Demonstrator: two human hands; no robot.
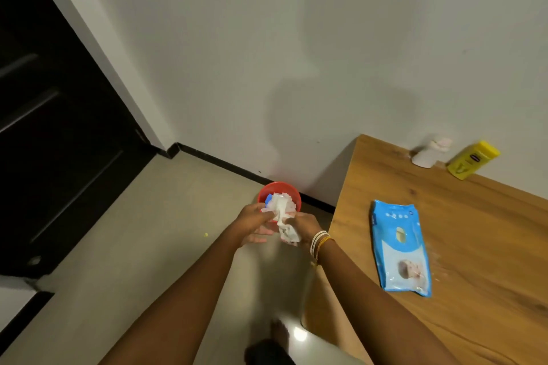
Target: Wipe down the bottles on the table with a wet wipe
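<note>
Both my hands are out over the floor, left of the wooden table (474, 246). My left hand (252, 224) and my right hand (307, 227) together hold a crumpled white wet wipe (286, 228) just above a red bin (292, 191). On the table's far edge against the wall stand a white bottle (428, 152) and a yellow bottle (471, 160). A blue pack of wet wipes (400, 249) lies flat on the table near its left edge.
The red bin on the floor by the wall holds white wipes and something blue. A dark door (53, 127) is at the left. A small yellow speck (205, 234) lies on the floor. My foot (280, 332) shows at the bottom.
</note>
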